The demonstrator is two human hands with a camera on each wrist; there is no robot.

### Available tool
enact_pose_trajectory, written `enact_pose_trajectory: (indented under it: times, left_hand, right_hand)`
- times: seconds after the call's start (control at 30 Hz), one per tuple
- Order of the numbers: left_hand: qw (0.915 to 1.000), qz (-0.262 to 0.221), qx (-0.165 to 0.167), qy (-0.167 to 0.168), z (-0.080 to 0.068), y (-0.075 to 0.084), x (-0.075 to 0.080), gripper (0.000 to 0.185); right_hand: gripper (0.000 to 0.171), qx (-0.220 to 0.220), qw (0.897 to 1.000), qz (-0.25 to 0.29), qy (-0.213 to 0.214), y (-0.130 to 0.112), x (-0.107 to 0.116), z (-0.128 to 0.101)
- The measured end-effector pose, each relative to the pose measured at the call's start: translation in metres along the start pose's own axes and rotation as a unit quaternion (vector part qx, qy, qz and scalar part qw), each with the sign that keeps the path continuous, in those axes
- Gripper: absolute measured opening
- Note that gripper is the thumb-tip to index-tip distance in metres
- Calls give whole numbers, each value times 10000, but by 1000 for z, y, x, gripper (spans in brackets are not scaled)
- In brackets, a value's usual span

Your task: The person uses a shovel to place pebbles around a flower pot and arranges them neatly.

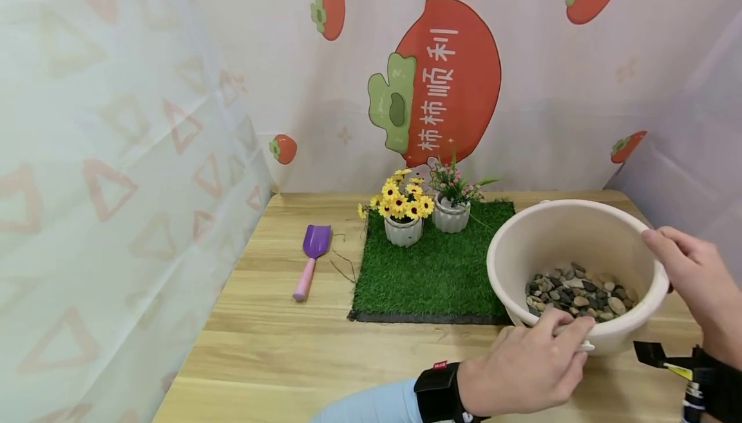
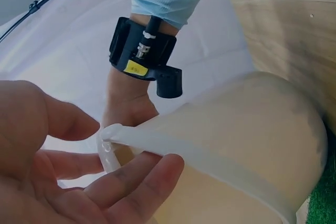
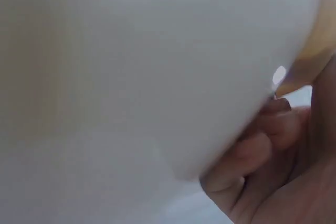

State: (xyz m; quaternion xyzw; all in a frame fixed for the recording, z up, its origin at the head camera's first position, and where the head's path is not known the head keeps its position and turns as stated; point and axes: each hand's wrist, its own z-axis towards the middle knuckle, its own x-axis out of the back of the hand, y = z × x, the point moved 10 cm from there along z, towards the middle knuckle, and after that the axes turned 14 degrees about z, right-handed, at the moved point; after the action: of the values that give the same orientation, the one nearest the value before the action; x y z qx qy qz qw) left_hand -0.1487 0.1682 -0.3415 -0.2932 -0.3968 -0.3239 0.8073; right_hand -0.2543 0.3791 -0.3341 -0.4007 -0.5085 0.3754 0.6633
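Observation:
A cream plastic bucket (image 1: 551, 236) stands tilted at the right of the table, with several grey, black and tan pebbles (image 1: 580, 291) at its bottom. My left hand (image 1: 524, 365) grips the near rim, its fingers around the white handle end there. In the left wrist view, thumb and fingers of that hand (image 2: 68, 171) lie on either side of this rim. On the right side, my right hand (image 1: 698, 275) holds the rim with the thumb on top. The right wrist view shows curled fingers (image 3: 241, 161) under the bucket's outer edge.
An artificial grass mat (image 1: 429, 281) lies left of the bucket, which overlaps its right edge. Two small pots, with yellow flowers (image 1: 402, 204) and pink flowers (image 1: 455, 185), stand on its back part. A purple trowel (image 1: 315, 243) with pink handle lies further left.

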Motion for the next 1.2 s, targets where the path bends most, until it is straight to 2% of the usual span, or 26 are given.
enact_pose_trajectory:
  times: [0.1,0.17,0.27,0.4,0.6,0.83,0.97,1.07,1.2]
  left_hand:
    - [10000,37,-15,-59,-1,-1,-1,46]
    - [10000,28,-8,-87,-1,-1,-1,47]
    - [9997,-162,-50,-187,-2,0,-3,47]
    - [9982,-453,-160,-350,-4,3,-6,48]
    - [9979,-455,-177,-435,-5,-1,-7,49]
    - [9971,-460,-304,-525,-7,-3,-7,53]
    - [9946,-592,-457,-723,-11,-7,-9,53]
    - [9963,-426,-461,-585,-12,-16,-6,48]
    - [9989,-196,-387,-204,-14,-29,-2,42]
  right_hand:
    - [31,288,9975,-615,-214,-8,0,4]
    - [33,529,9917,-1114,-374,-14,-1,7]
    - [37,525,9868,-1433,-540,-13,0,9]
    - [39,492,9870,-1444,-506,-9,3,6]
    - [35,741,9851,-1480,-476,-12,-2,10]
    - [35,728,9867,-1368,-491,-9,-2,10]
    - [34,648,9875,-1374,-412,-5,2,10]
    - [37,479,9876,-1449,-373,-2,6,12]
    - [38,442,9857,-1591,-333,-3,7,15]
